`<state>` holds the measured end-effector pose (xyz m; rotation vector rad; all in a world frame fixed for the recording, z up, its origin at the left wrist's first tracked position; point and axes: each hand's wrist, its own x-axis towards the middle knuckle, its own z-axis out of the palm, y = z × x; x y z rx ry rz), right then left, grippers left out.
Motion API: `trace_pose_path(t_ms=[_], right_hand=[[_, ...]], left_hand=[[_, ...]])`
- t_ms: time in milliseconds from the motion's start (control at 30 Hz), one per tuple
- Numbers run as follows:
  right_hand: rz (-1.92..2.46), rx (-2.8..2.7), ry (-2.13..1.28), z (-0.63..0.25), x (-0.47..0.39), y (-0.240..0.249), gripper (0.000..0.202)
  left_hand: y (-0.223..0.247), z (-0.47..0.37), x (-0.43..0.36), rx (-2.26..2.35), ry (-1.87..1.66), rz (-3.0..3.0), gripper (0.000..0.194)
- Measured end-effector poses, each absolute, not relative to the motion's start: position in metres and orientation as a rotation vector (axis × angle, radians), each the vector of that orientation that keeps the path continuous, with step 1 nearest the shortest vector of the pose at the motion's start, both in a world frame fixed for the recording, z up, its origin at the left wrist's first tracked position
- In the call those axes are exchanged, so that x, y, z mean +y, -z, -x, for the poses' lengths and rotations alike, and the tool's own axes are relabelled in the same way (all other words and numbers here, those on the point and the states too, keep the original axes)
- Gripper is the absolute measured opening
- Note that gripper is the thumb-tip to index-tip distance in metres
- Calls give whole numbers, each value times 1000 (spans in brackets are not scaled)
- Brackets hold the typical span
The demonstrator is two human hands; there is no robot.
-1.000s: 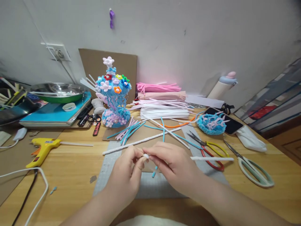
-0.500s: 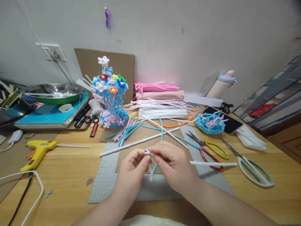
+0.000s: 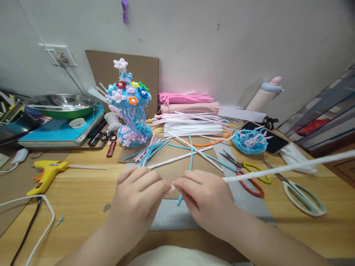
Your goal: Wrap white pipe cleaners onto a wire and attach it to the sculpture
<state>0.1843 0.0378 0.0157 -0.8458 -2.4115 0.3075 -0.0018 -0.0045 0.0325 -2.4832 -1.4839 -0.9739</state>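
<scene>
A long white fuzzy rod (image 3: pixel 277 169), which looks like a pipe cleaner or a wrapped stick, passes through my right hand (image 3: pixel 206 194) and sticks out far to the right. My right fingers are closed on it near its end. Just beside them, my left hand (image 3: pixel 140 194) pinches with thumb and fingertips at a small white end (image 3: pixel 173 187) showing between the two hands. How much of it the left fingers hold is hidden. Beneath both hands lie a cardboard sheet (image 3: pixel 166 177) and a grey cutting mat (image 3: pixel 177 218).
Pliers (image 3: pixel 253 181) and scissors (image 3: pixel 303 195) lie on the right, a yellow glue gun (image 3: pixel 48 175) on the left. Behind stand a blue flowered pipe-cleaner model (image 3: pixel 130 98) and bundles of pipe cleaners (image 3: pixel 192 129). A blue ring-shaped piece (image 3: pixel 249 142) sits near a phone (image 3: pixel 273 140).
My left hand has turned over, its back now facing up, and the white end between the fingers is less visible. The rod's free end has swung up and further right.
</scene>
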Motion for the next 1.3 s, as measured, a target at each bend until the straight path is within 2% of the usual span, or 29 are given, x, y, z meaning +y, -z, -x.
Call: trace_pose_path(t_ms=[133, 233, 333, 400, 500, 700, 867, 967, 1100, 1200, 1300], right_hand=[[675, -2403, -501, -187, 34, -25, 18], [601, -2314, -653, -188, 31, -29, 16], [617, -2197, -702, -189, 28, -28, 15], [648, -2137, -696, -189, 27, -26, 16], [710, -2088, -618, -189, 27, -22, 17], [768, -2095, -381, -188, 26, -18, 21], [777, -2160, -358, -189, 26, -22, 21], [751, -2251, -444, -190, 28, -26, 21], [649, -2308, -723, -192, 31, -33, 21], [602, -2233, -879, -194, 30, -36, 18], [593, -2158, -952, -195, 28, -37, 13]], left_hand=[[-32, 15, 14, -1620, 1211, 2678, 14], [-18, 9, 21, -1842, 1668, 2773, 23], [-1, -8, 16, -2239, 2204, 2622, 30], [6, -20, 9, -2432, 2382, 2470, 31], [9, -32, -2, -2388, 2222, 2465, 31], [-6, -34, -15, -1714, 1367, 2583, 20], [-21, -23, -18, -1492, 1070, 2515, 13], [-32, -7, -13, -1393, 1020, 2515, 12], [-37, 13, 4, -1381, 1089, 2677, 16], [-28, 15, 15, -1545, 1307, 2802, 19], [-14, 6, 16, -1758, 1690, 2841, 28]])
